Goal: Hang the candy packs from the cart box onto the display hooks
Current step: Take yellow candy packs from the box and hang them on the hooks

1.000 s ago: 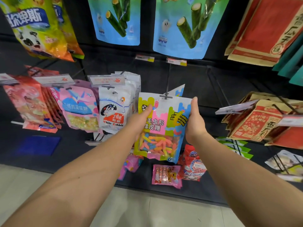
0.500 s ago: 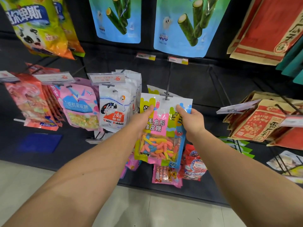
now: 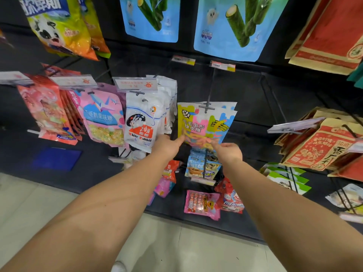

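Candy pack hangs hooked, lower edge blurred behind left hand and right hand, grips unclear.

Top row, back panel: two blue seaweed-roll bags, yellow panda bag at left, red-and-kraft pouches at right. Lower left: blue card flat on dark shelf. Front edge: pink sachet lying loose. Pale tiled floor below.

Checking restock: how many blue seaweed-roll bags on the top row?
2. One blue bag hangs top centre, above the White Rabbit packs; the other blue bag hangs to its right, above the gummy-worm pack. More may hang hidden behind each.
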